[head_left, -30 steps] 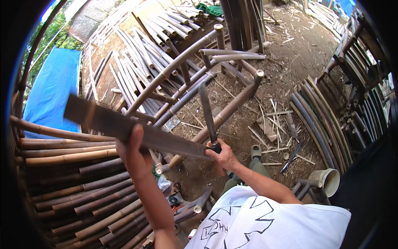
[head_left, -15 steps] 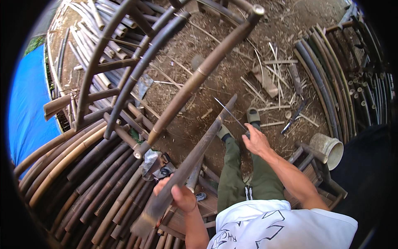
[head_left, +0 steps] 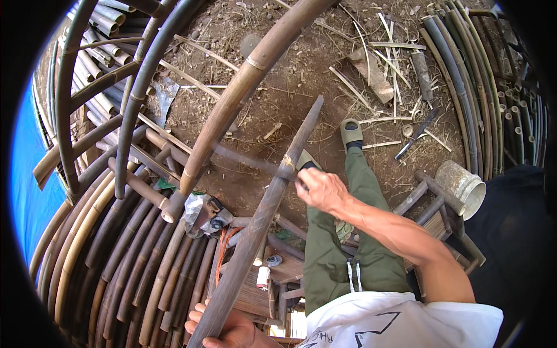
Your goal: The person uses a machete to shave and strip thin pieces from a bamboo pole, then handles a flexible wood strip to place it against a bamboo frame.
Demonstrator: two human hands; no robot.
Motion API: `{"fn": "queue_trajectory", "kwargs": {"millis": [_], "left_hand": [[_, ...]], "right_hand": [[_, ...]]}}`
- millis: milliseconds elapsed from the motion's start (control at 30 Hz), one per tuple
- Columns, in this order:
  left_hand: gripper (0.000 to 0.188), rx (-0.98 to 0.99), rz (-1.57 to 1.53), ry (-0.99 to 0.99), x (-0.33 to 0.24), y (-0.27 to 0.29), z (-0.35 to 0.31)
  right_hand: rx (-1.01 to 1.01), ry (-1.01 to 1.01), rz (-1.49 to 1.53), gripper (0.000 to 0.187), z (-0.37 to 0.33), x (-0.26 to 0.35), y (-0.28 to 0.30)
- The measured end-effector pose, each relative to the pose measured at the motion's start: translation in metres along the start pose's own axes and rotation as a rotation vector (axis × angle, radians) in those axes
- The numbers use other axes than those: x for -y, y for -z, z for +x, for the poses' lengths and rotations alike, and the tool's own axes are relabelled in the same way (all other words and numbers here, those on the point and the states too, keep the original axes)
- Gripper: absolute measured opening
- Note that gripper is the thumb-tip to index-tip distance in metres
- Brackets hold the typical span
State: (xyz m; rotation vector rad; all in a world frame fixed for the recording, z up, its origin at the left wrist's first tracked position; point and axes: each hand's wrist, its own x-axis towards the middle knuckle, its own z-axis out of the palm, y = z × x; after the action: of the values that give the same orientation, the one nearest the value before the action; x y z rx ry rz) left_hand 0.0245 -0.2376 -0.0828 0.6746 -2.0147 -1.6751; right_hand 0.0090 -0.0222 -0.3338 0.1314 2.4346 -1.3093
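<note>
Around bamboo strip (head_left: pixel 250 238), left grip (head_left: pixel 229 329) half-curled; around knife (head_left: pixel 246 156), right grip (head_left: pixel 325 190) tight.

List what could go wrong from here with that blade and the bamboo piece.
The motion-blurred blade might slip along the bamboo piece toward the left hand, which grips its lower end.
The blade, held in the right hand, could glance off and catch the green trousers.
The piece's far end looks unsupported, so it might twist under pressure.
</note>
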Motion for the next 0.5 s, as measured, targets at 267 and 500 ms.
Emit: {"fn": "queue_trajectory", "kwargs": {"millis": [267,500], "left_hand": [[0.046,0.036,-0.006,0.010,0.001,0.013,0.001],[0.045,0.087,-0.052,0.014,0.004,0.025,-0.001]], "right_hand": [[-0.074,0.151,-0.083,0.020,0.002,0.009,-0.001],[-0.064,0.136,-0.186,0.023,0.008,0.001,-0.011]]}}
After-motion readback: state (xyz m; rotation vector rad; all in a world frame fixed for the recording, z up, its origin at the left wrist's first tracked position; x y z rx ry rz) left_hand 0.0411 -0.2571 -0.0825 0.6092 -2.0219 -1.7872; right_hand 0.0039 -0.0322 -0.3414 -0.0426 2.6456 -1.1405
